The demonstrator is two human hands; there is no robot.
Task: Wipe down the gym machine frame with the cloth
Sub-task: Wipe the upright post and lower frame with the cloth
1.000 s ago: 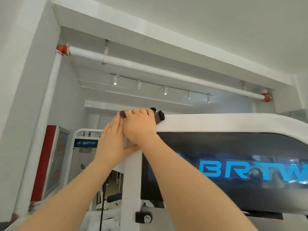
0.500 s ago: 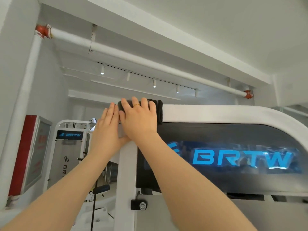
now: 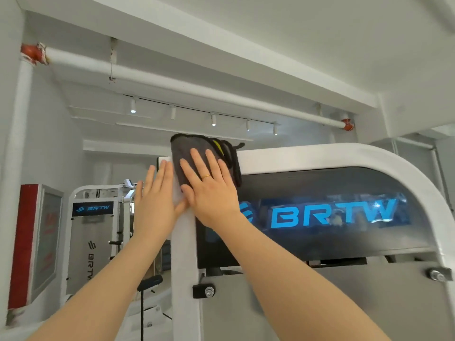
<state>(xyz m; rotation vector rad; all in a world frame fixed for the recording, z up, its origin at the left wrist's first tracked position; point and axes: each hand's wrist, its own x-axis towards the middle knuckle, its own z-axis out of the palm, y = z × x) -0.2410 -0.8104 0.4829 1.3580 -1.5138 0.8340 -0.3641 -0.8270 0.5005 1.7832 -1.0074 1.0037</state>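
A white gym machine frame (image 3: pixel 307 156) fills the right half, with a dark panel lettered BRTW under its curved top bar. A dark grey cloth (image 3: pixel 183 158) with a black edge is draped over the frame's top left corner. My right hand (image 3: pixel 209 188) lies flat on the cloth with straight fingers and presses it against the frame's front face. My left hand (image 3: pixel 154 203) rests flat on the left side of the white upright post (image 3: pixel 184 267), fingers straight, just left of the cloth.
A second white BRTW machine (image 3: pixel 92 230) stands behind on the left, beside a red-edged cabinet (image 3: pixel 32 242). A white ceiling pipe (image 3: pixel 197 89) with red couplings runs overhead. A black bolt bracket (image 3: pixel 204 290) sits on the post below my arms.
My right hand has slid the cloth down from the top of the corner onto the front face, fingers now straight. My left hand stays on the post. The view has tilted lower.
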